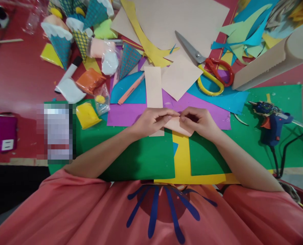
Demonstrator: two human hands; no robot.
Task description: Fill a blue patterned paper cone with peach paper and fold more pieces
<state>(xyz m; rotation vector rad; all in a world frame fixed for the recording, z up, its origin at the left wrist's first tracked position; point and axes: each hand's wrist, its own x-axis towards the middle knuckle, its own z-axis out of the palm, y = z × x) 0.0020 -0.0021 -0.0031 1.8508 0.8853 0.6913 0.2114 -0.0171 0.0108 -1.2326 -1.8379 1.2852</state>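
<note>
A small piece of peach paper [180, 127] bends in a curve between my two hands. My left hand [153, 121] pinches its upper left edge, thumb and forefinger together. At the right end, my right hand [198, 121] grips the same piece with curled fingers. Under my left hand lies a peach paper strip [154, 86], running up over the purple sheet [128, 115]. Beyond my hands is a square peach piece [181, 81]. Scissors [199, 58] with one red and one yellow handle rest on the paper, blades closed.
A blue glue gun [274, 127] with its cord lies right on a green sheet [291, 98]. Left are a blurred-out rectangle [58, 131], clay packets [87, 115], a marker [71, 69] and patterned paper cones [59, 44]. A peach paper roll [266, 59] and scraps [243, 35] lie far right.
</note>
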